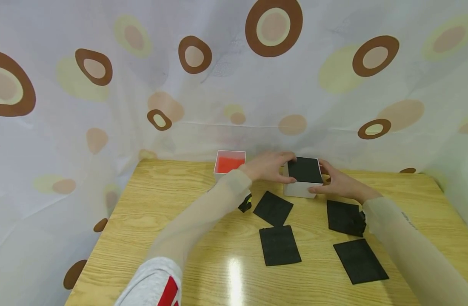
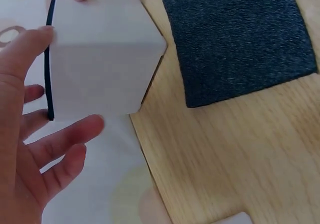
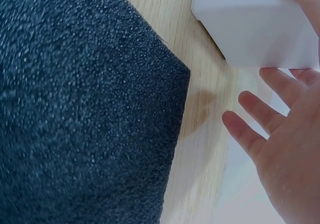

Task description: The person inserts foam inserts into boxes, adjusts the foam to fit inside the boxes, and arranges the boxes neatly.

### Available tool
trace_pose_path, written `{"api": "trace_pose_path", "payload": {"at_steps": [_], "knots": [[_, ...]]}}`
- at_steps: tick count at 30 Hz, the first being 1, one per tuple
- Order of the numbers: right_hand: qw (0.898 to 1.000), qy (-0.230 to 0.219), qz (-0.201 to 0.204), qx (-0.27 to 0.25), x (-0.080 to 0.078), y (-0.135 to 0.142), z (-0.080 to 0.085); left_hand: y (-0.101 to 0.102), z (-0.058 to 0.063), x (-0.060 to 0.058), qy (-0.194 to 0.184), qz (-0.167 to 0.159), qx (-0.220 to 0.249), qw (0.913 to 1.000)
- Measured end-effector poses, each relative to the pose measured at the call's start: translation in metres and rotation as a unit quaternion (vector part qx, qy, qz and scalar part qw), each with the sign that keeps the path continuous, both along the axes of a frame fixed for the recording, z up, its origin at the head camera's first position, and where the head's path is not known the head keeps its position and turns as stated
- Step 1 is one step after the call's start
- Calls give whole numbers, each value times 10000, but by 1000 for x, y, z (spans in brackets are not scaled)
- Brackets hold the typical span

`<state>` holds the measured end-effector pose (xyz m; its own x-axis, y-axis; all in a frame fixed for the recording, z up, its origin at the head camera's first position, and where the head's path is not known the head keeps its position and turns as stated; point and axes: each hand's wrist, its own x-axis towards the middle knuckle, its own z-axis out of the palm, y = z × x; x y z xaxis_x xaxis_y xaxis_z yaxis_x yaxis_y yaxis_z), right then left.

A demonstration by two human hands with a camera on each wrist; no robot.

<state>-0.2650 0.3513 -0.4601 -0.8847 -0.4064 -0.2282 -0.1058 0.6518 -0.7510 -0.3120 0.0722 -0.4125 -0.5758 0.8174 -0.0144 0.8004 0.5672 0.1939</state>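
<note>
Near side: two black squares (image 1: 360, 261) flat on the desk (image 1: 157, 199), a gap between; wide bare wood leftward. Farther up, a second pair (image 1: 273, 208), the left one turned cornerwise (its tip near the square below). Then the white box (image 1: 300, 190), black sheet (image 1: 304, 170) on top, near the desk's far edge. Left hand (image 1: 270, 165) grips its top left edge; right hand (image 1: 341, 183) holds its right side. Leftward, apart: open box (image 1: 231, 155), red inside. Patterned cloth (image 1: 218, 102) behind.

The light brown wooden surface (image 1: 161, 191) has wavy lines and one shiny spot. Four flat black squares (image 1: 281, 246) lie on it. Near the back edge stand a white box (image 1: 301, 190) and a box with red inside (image 1: 230, 154).
</note>
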Motion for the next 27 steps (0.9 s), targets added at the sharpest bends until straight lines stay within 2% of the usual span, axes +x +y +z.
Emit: {"api": "trace_pose_path", "payload": {"at_steps": [4,10,18,23,27], "knots": [[10000,24,5,-4,1,-1,0,-4,-5,6,39,34,251,9997],[9999,31,33,-110,1,-2,0,-4,-12,16,401,-71,366,9985],[10000,11,-29,50,1,1,-1,-1,-18,21,752,-73,498,9959],[9999,-2,-61,130,2,1,0,2,-23,22,782,44,454,9959],[10000,18,-28,44,2,1,0,4,-23,24,626,173,466,9968]]}}
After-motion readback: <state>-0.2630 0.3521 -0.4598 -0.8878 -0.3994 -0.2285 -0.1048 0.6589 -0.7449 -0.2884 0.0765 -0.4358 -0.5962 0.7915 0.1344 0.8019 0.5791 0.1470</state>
